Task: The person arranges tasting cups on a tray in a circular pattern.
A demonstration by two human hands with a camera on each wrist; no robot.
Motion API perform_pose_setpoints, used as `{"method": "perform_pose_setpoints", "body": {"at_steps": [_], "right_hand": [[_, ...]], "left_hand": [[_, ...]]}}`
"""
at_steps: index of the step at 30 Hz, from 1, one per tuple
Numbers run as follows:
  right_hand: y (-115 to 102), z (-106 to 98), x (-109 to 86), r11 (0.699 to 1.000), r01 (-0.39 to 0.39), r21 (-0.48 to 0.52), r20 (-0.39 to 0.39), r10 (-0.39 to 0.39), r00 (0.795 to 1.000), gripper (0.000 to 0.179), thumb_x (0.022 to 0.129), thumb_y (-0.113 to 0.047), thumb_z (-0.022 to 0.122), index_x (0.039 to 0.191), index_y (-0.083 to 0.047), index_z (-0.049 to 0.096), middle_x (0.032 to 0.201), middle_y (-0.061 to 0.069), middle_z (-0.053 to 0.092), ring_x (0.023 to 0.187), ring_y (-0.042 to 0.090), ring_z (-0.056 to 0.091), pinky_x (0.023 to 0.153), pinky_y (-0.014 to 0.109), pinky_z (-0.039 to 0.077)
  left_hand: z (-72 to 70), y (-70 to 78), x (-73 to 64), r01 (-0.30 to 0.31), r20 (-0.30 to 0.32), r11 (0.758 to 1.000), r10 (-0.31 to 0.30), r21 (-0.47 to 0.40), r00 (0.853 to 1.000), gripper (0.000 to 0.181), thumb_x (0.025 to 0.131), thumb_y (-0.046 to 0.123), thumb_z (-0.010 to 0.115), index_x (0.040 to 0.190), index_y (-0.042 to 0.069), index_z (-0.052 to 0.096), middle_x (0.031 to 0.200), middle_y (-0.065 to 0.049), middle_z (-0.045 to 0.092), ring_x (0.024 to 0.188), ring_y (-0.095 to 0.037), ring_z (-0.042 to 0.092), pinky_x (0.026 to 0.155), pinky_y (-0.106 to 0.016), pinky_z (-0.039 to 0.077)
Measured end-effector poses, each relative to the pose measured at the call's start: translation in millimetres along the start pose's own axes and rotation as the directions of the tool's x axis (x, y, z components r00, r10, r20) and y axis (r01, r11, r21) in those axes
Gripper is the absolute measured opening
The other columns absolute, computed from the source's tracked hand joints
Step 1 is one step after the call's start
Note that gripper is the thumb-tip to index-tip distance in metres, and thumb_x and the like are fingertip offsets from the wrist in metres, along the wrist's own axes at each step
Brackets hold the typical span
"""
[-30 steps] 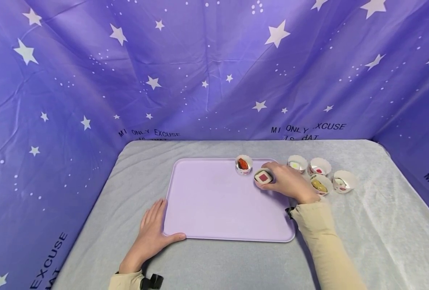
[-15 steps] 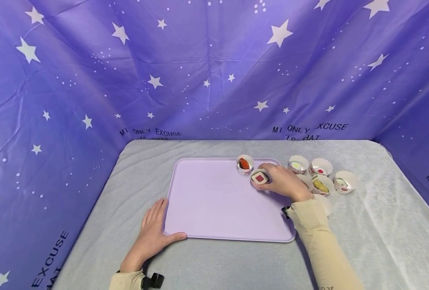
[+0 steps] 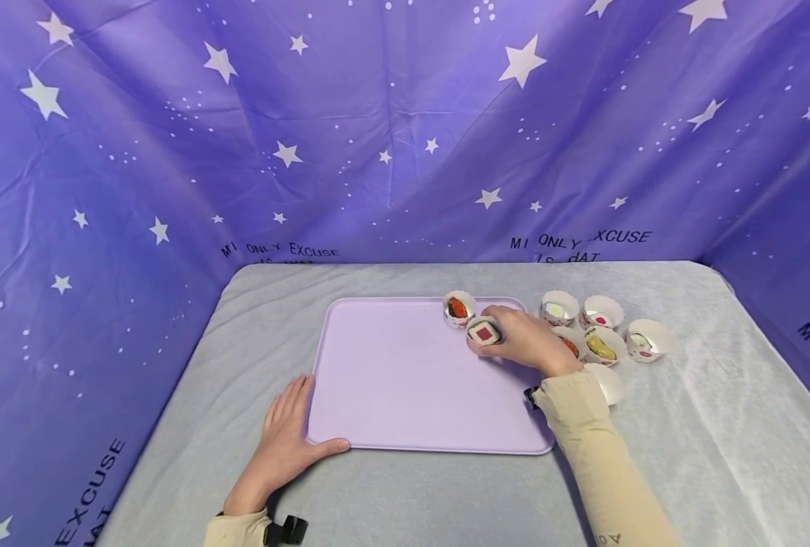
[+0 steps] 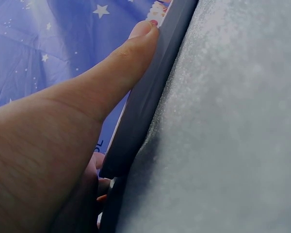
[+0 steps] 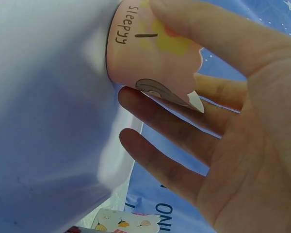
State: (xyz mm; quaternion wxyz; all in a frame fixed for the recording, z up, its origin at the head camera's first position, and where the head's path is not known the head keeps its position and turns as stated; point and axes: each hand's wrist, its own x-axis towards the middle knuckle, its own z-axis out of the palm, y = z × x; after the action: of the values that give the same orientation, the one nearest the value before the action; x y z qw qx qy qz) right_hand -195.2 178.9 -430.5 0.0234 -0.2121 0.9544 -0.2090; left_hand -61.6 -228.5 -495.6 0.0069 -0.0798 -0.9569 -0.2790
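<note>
My right hand (image 3: 524, 339) grips a paper cup (image 5: 155, 48) by its sides on the back right part of a lilac tray (image 3: 405, 380). In the head view a square sushi roll piece (image 3: 483, 332) with a red centre shows inside that cup. Just behind it on the tray stands another paper cup (image 3: 459, 319) holding an orange-topped sushi piece (image 3: 457, 307). My left hand (image 3: 285, 441) rests against the tray's front left corner, fingers straight along the left side and thumb on the front rim. The left wrist view shows that thumb (image 4: 121, 63) on the tray's edge.
Right of the tray several paper cups stand grouped on the grey cloth (image 3: 706, 433). They include one with a yellow piece (image 3: 600, 347), one with a red-centred piece (image 3: 600, 320) and a white cup (image 3: 605, 384) beside the right sleeve. A purple star-printed curtain (image 3: 391, 114) surrounds the table.
My right hand has moved a little to the left with its cup, nearer the orange-topped one. More cups now show beside the right arm. My left hand stays at the tray's corner.
</note>
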Motion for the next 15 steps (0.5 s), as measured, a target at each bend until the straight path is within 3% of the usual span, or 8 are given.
{"method": "perform_pose_setpoints", "body": {"at_steps": [10, 15], "right_hand": [[-0.8, 0.2, 0.3, 1.000, -0.010, 0.006, 0.015, 0.010, 1.000, 0.065, 0.080, -0.037, 0.081, 0.129, -0.001, 0.057, 0.115, 0.014, 0.067, 0.090, 0.023, 0.062, 0.074, 0.042, 0.053], [-2.3, -3.0, -2.9, 0.997, -0.044, 0.068, 0.030, 0.042, 0.999, 0.079, 0.082, -0.044, 0.079, 0.139, 0.001, 0.049, 0.138, 0.020, 0.055, 0.119, 0.034, 0.057, 0.095, 0.051, 0.050]], "left_hand": [[-1.4, 0.6, -0.1, 0.010, 0.009, 1.000, -0.010, -0.009, 1.000, 0.124, 0.068, 0.070, 0.077, 0.157, 0.003, 0.022, 0.161, -0.022, 0.023, 0.149, -0.040, 0.019, 0.118, -0.060, 0.009], [-2.3, 1.1, -0.8, 0.008, 0.007, 1.000, -0.008, -0.011, 1.000, 0.124, 0.068, 0.069, 0.078, 0.157, 0.003, 0.022, 0.161, -0.023, 0.024, 0.149, -0.040, 0.019, 0.118, -0.060, 0.009]]}}
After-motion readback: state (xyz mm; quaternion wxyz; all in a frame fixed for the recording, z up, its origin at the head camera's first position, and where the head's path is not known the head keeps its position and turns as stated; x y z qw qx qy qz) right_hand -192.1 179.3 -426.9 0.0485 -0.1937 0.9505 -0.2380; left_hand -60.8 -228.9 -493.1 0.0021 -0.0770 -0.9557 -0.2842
